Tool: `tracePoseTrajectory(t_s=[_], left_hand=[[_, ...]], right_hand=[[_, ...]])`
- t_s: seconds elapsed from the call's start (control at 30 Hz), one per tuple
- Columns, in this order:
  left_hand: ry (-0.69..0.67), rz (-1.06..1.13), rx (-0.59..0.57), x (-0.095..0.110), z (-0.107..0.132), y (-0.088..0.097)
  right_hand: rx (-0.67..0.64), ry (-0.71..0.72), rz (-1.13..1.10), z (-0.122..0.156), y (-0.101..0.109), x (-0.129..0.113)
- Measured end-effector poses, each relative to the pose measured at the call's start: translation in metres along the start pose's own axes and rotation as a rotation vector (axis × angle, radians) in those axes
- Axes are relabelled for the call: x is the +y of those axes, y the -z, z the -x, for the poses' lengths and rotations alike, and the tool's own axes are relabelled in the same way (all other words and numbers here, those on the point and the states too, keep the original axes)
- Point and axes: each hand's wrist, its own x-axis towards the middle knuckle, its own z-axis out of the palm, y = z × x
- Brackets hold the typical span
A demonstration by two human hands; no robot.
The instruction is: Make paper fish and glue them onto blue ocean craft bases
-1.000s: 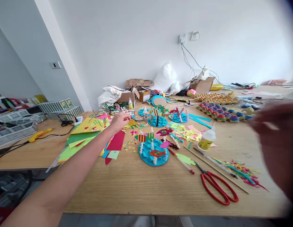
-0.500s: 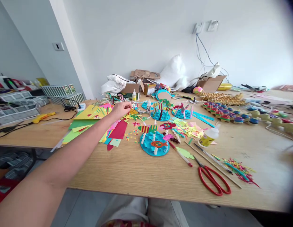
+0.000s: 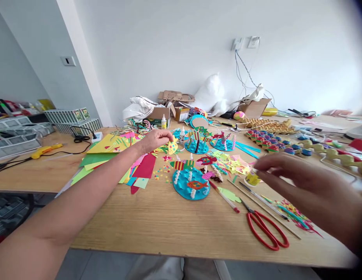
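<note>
My left hand reaches far over the table and pinches a small yellow paper fish above the coloured paper sheets. My right hand hovers near, fingers spread and slightly blurred, holding nothing, just over a small glue bottle. Between the hands lies a blue paper disc with an orange fish and white posts on it. Red-handled scissors lie below my right hand.
More blue discs, paper scraps, thin sticks and painted egg cartons cover the table's far half. Cardboard boxes and bags sit by the wall. A glue gun and trays lie left.
My left hand has lifted the yellow paper fish off the pile and drawn it slightly right. My right hand has come back into view over the glue bottle.
</note>
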Motion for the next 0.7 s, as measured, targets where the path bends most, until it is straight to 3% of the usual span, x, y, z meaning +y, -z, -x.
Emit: tracePoseTrajectory(t_s=[0.17, 0.3, 0.47, 0.7], left_hand=[[-0.043, 0.033, -0.085, 0.001, -0.012, -0.009], [-0.124, -0.139, -0.109, -0.001, -0.021, -0.013], [-0.184, -0.297, -0.08, -0.001, -0.026, -0.013], [-0.12, -0.248, -0.087, -0.012, -0.022, -0.02]], right_hand=[[-0.092, 0.197, 0.041, -0.093, -0.041, -0.039], [-0.176, 0.252, 0.039, -0.137, -0.082, -0.047], [-0.272, 0.264, 0.028, -0.162, -0.115, -0.044], [-0.366, 0.246, 0.13, -0.167, -0.123, -0.041]])
